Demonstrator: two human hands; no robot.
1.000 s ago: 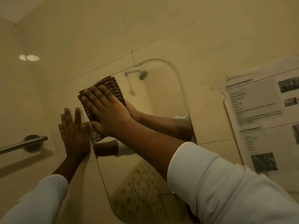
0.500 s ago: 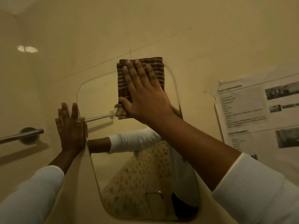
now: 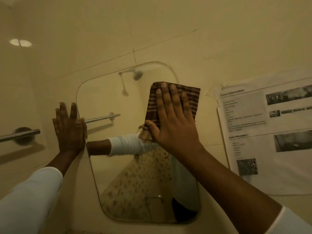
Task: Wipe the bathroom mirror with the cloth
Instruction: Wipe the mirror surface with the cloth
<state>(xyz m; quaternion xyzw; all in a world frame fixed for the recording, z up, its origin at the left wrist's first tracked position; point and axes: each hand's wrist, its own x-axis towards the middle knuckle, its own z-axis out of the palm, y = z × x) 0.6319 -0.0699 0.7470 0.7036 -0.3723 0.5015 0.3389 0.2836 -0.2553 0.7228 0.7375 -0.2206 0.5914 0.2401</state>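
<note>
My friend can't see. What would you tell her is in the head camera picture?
A person's right hand presses a brown striped cloth flat against the upper right edge of a rounded bathroom mirror. Their left hand rests flat on the tiled wall at the mirror's left edge, near a metal grab bar. A printed paper sheet is taped to the wall on the right.

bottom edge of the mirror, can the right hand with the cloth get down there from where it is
Probably yes. The right hand presses the brown striped cloth flat at the upper right of the rounded frameless wall mirror, and nothing lies on the glass below it.
</note>
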